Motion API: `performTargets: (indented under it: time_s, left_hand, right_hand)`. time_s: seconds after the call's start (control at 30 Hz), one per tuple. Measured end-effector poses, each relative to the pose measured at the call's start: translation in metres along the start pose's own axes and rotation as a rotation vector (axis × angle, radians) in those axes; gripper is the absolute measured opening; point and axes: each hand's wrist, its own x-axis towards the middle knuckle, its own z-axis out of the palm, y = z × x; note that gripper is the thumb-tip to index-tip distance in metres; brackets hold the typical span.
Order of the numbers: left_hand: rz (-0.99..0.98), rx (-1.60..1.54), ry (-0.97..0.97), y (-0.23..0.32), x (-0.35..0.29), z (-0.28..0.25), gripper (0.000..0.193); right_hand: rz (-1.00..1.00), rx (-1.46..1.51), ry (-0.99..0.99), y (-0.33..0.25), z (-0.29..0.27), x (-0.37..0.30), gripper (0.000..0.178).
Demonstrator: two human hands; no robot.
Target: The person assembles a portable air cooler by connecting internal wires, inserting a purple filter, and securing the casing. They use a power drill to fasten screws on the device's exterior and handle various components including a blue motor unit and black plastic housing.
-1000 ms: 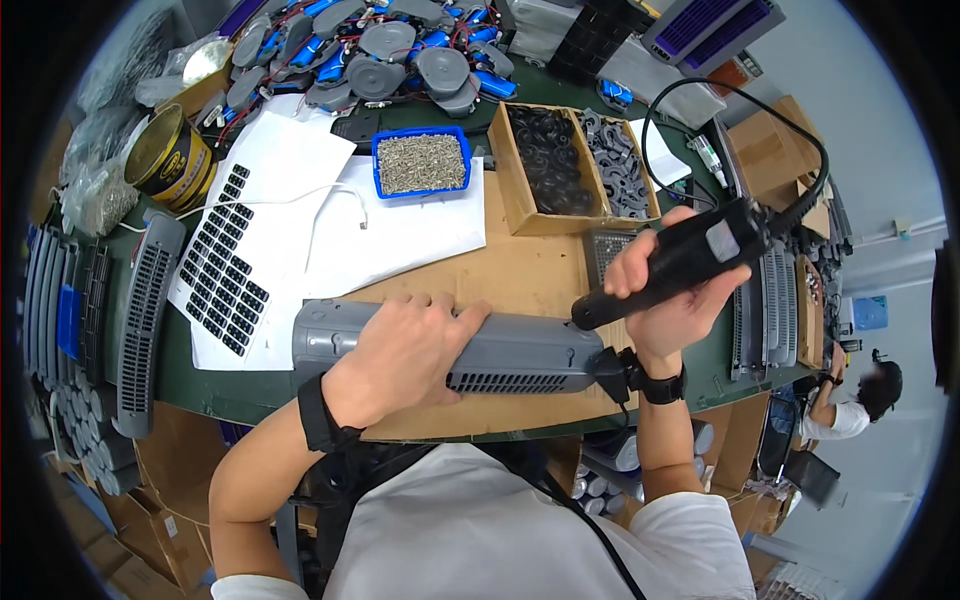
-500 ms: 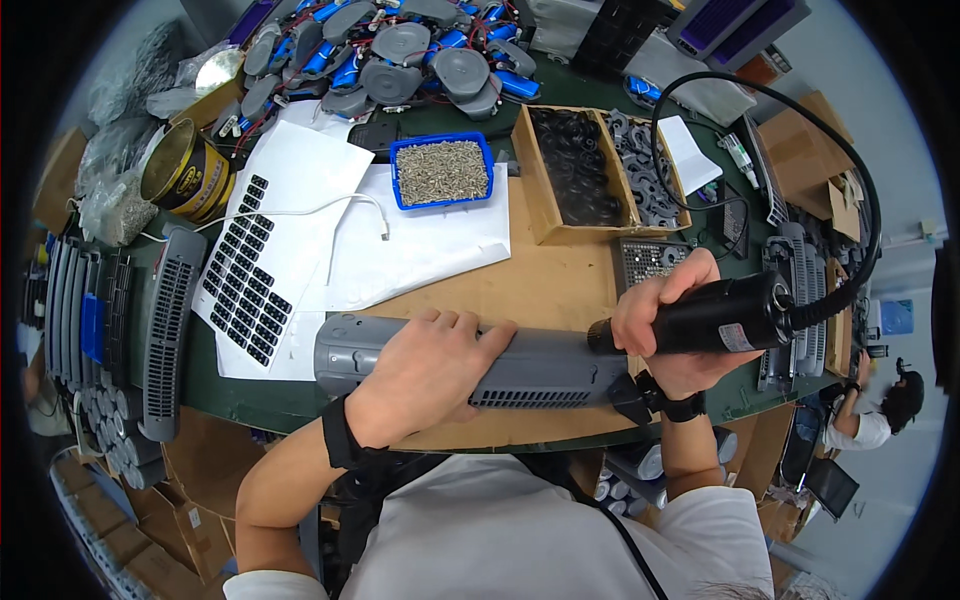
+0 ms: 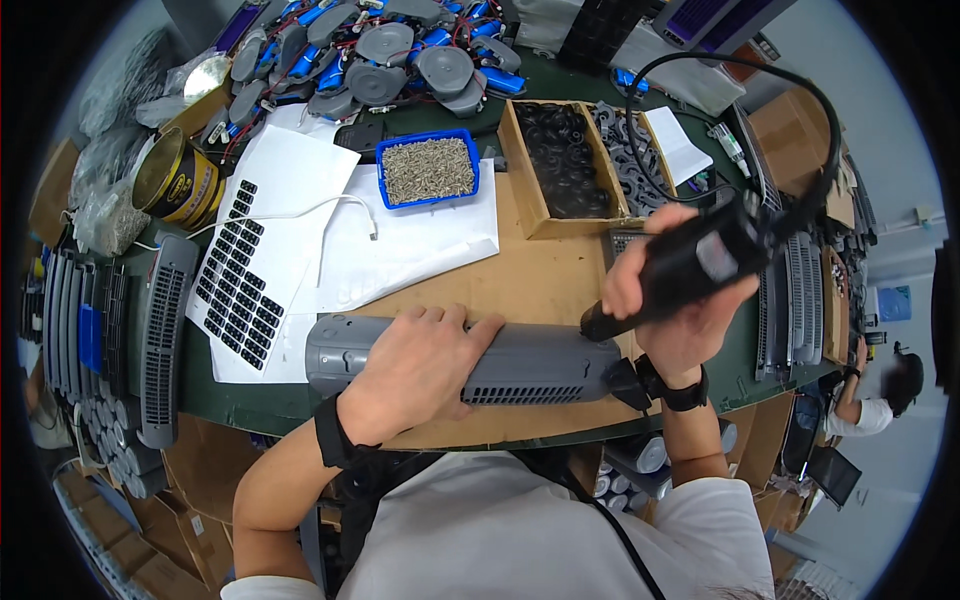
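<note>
**Driver tip down on the grey housing**

Left hand lay flat over the long grey vented housing, fingers spread and pressing it onto the wooden surface — pinning, not wrapped around. Housing sat lengthwise along the near edge, just in front of the person. Right hand was clenched tight on the black corded electric screwdriver, its tip touching the housing's right end at approx 3 o'clock of the left hand. Cable looped up and away toward 1 o'clock. At 12 o'clock, well apart, sat a blue tray of screws on white paper; wooden box of black rings just beside it at 1 o'clock. Sheet w/ black pads lay at 10 o'clock, near the housing's left end.
</note>
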Motion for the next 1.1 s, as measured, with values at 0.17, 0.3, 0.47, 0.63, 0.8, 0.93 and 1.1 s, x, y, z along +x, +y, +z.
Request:
performTargets:
  time_s: [0.17, 0.3, 0.47, 0.63, 0.8, 0.93, 1.1]
  left_hand:
    - [-0.002, -0.005, 0.011, 0.001, 0.002, -0.003, 0.083]
    - [0.008, -0.013, 0.014, 0.001, 0.001, -0.004, 0.084]
    - [0.027, 0.009, 0.042, 0.001, -0.002, -0.001, 0.086]
    - [0.017, 0.006, -0.004, 0.002, 0.0, -0.005, 0.085]
    - [0.04, -0.009, 0.046, 0.017, 0.015, 0.005, 0.086]
    - [0.06, 0.036, -0.036, 0.026, 0.023, 0.006, 0.087]
    - [0.069, 0.059, 0.013, 0.028, 0.02, 0.008, 0.087]
  right_hand:
    - [0.034, -0.071, -0.024, 0.004, -0.001, -0.002, 0.096]
    - [0.051, 0.217, -0.186, 0.004, -0.003, -0.006, 0.07]
    - [0.053, 0.19, -0.237, 0.004, -0.008, -0.005, 0.07]
    - [-0.058, 0.174, -0.23, 0.008, -0.013, -0.012, 0.078]
    - [-0.018, -0.036, 0.004, 0.004, -0.001, -0.016, 0.091]
    - [-0.031, 0.17, -0.083, 0.008, -0.01, -0.017, 0.094]
    - [-0.019, 0.095, -0.135, 0.009, -0.012, -0.017, 0.087]
